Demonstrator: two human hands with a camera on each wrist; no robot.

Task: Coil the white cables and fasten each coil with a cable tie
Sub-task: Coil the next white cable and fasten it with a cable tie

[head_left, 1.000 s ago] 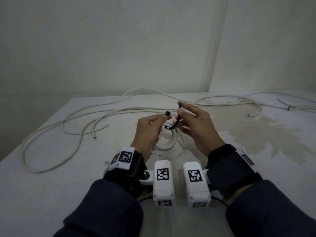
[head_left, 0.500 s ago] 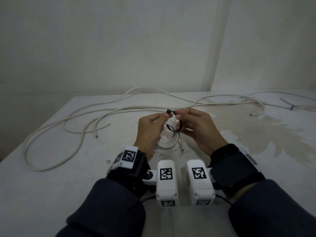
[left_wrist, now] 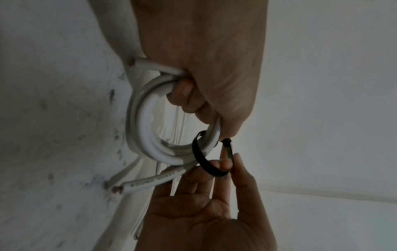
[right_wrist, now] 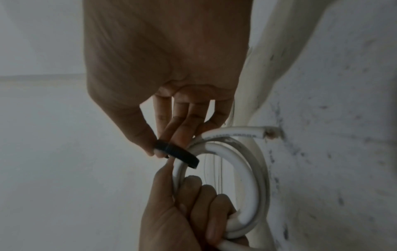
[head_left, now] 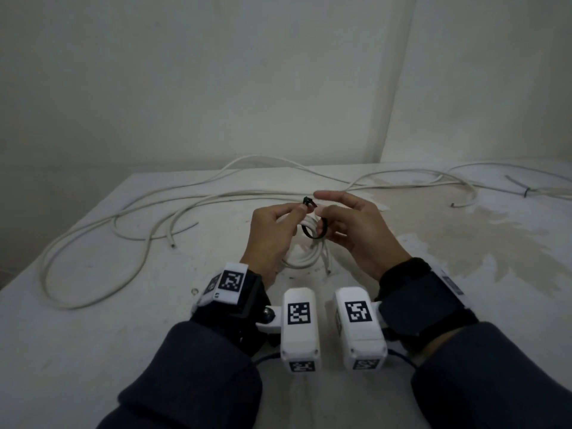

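Note:
A small coil of white cable [head_left: 305, 258] [left_wrist: 148, 135] [right_wrist: 247, 178] hangs just above the table in my left hand [head_left: 272, 233], whose fingers curl through it. A black cable tie [head_left: 312, 233] [left_wrist: 206, 161] [right_wrist: 178, 152] loops around the coil's strands. The left thumb and forefinger pinch the tie's head [head_left: 307, 201] together with the coil. My right hand [head_left: 349, 227] pinches the tie's band between thumb and fingers [right_wrist: 171, 135], its forefinger stretched out above.
Long loose white cables [head_left: 130, 218] sprawl over the left and back of the white table [head_left: 93, 335]. More cable with a dark tie [head_left: 527, 191] lies at the far right, beside a stained patch [head_left: 495, 236]. Walls stand close behind.
The right hand brought the tie's tail up to the head held by the left hand, so the open band became a closed loop around the coil. Both hands stayed in place.

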